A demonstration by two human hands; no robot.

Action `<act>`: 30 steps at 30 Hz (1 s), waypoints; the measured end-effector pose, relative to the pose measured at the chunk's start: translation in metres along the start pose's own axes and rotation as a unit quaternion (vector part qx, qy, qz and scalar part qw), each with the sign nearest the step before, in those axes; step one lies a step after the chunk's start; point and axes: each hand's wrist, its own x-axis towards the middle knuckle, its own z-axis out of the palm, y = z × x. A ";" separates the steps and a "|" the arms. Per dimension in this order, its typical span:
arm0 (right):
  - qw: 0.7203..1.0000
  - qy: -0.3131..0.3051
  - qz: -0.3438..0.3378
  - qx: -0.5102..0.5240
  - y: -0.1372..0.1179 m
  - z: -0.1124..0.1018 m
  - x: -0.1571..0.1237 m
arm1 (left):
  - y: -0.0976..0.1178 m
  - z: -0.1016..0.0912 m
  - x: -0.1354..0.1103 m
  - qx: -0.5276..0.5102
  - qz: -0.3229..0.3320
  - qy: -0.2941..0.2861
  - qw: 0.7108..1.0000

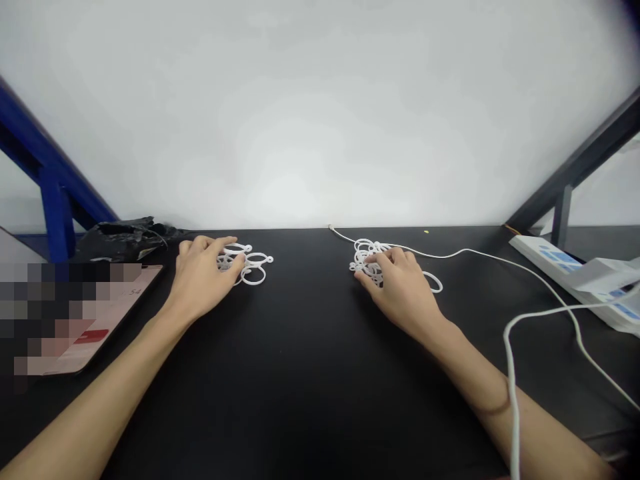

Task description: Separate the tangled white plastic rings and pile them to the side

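Observation:
Two small heaps of thin white rings lie on a black table [300,373]. My left hand [203,273] rests palm down on the left heap of rings [253,265], fingers bent over the nearest rings. My right hand [400,283] lies on the right heap of rings [367,257], fingertips curled onto them. I cannot tell whether either hand pinches a ring. Both forearms stretch back toward me across the table.
A white cable [540,300] runs from the table's far edge past the right heap and over my right forearm. A white and blue power strip [575,270] sits at the right. A tablet-like flat device [100,320] and a crumpled black bag [127,240] lie at the left.

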 end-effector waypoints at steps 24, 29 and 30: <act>0.897 -0.061 -0.029 0.436 -0.051 -0.018 -0.016 | 0.075 0.000 -0.043 -0.111 0.258 -0.055 0.958; 0.828 -0.154 0.028 0.539 -0.064 -0.015 -0.020 | 0.081 0.004 -0.049 -0.115 0.285 -0.025 0.951; 0.832 -0.150 0.027 0.534 -0.065 -0.014 -0.020 | 0.081 0.005 -0.049 -0.113 0.288 -0.020 0.951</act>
